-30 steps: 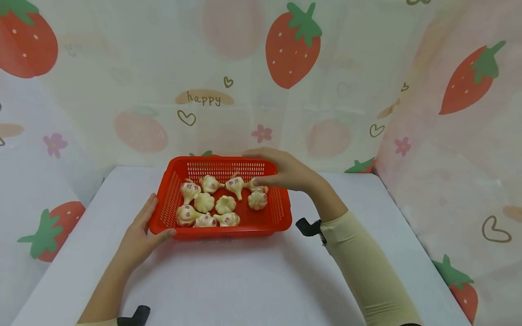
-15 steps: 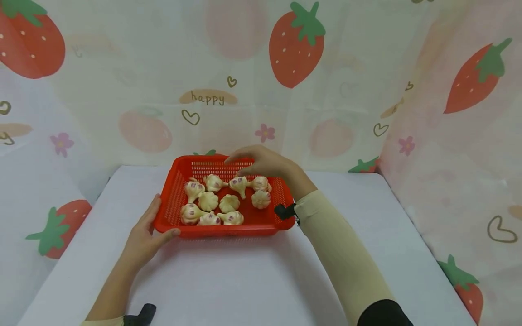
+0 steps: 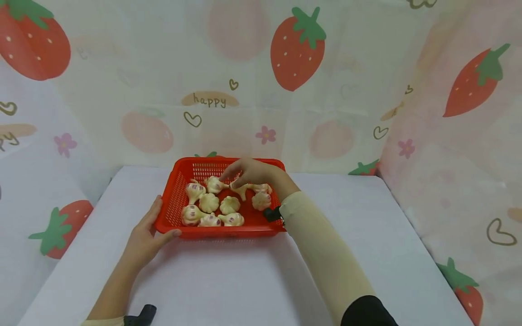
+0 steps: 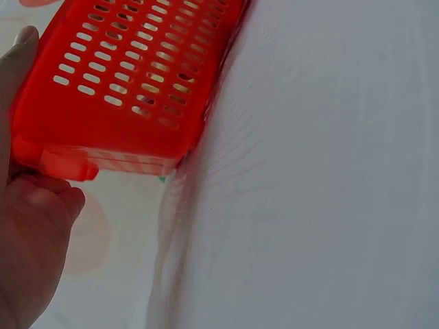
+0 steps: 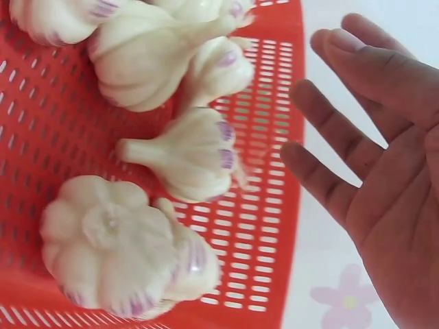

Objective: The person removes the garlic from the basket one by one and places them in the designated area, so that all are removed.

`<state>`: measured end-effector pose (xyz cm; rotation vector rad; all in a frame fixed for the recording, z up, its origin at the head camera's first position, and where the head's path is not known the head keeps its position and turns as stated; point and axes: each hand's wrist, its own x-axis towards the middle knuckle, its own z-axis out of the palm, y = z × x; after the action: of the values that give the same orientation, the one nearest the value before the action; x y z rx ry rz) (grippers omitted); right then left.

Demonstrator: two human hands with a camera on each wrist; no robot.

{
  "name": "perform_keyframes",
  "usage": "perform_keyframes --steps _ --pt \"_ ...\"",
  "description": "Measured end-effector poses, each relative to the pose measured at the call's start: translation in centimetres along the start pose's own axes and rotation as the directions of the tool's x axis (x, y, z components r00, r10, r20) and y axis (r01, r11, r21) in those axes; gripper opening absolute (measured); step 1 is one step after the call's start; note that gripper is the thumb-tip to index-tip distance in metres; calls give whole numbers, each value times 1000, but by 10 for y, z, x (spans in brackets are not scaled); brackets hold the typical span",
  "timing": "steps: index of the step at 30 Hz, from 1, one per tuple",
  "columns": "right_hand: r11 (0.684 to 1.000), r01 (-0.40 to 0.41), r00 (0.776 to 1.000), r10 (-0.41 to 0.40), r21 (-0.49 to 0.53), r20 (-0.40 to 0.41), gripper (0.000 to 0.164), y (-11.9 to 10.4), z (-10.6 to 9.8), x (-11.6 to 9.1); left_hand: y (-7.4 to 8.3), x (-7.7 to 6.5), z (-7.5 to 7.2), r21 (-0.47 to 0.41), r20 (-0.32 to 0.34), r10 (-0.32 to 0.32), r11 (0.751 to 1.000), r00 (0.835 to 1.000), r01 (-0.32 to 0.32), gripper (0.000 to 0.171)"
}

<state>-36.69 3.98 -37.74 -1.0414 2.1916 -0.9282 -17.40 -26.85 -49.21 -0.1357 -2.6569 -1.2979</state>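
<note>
A red plastic basket (image 3: pixel 224 231) with slotted walls holds several garlic bulbs (image 3: pixel 230 205), white with purple marks. My left hand (image 3: pixel 142 240) grips the basket's left end, thumb on the front rim and fingers along the side; the left wrist view shows the palm side right at the rim of the slotted wall (image 4: pixel 103 123). Over the back part of the basket reaches my right hand (image 3: pixel 258 173), its fingers bent down near a bulb with a stem (image 3: pixel 241 190), which they partly cover. In the right wrist view the fingers are spread, nothing between them, beside a garlic bulb (image 5: pixel 195 154).
The basket is on a white-covered table (image 3: pixel 228 285), close to its back edge. A cloth backdrop (image 3: pixel 346 90) printed with strawberries rises behind and on both sides. Dark wrist mounts (image 3: pixel 140 314) sit at both sleeves.
My right hand has moved left from the basket's right end and lowered toward the bulbs at the back. The left hand keeps its grip, and the basket stays in place.
</note>
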Motion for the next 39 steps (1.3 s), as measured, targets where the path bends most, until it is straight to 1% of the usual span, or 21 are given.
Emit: perform_keyframes --steps 5,10,17,20,24,26,31,36,39 --pt "992 -66 996 60 110 59 31 10 10 8 -2 -2 4 -29 -10 8 1000 1000 -8 106" --pt "987 -118 990 108 106 96 34 12 16 13 -1 -3 4 -12 -13 1 1000 1000 -1 106" --pt "995 -95 990 90 37 109 32 16 20 17 1 -1 2 -2 -12 -5 1000 1000 5 105" --pt "995 -93 988 86 44 126 31 20 22 20 1 -1 1 1 -12 2 1000 1000 -2 105" --pt "991 -112 984 100 74 145 29 25 25 21 1 -1 2 -16 -12 12 1000 1000 -13 105" --pt "991 -113 984 101 72 147 27 27 26 21 0 -1 2 -33 -13 20 999 1000 -20 105" --pt "995 -92 987 85 48 136 21 30 27 22 0 0 2 -50 -16 28 998 999 -29 105" --pt "995 -83 989 76 51 125 15 31 26 22 -1 -1 2 -28 -19 17 999 1000 -17 105" --pt "996 -70 993 65 50 96 15 27 23 21 -2 -2 2 -20 -19 12 1000 1000 -13 104"
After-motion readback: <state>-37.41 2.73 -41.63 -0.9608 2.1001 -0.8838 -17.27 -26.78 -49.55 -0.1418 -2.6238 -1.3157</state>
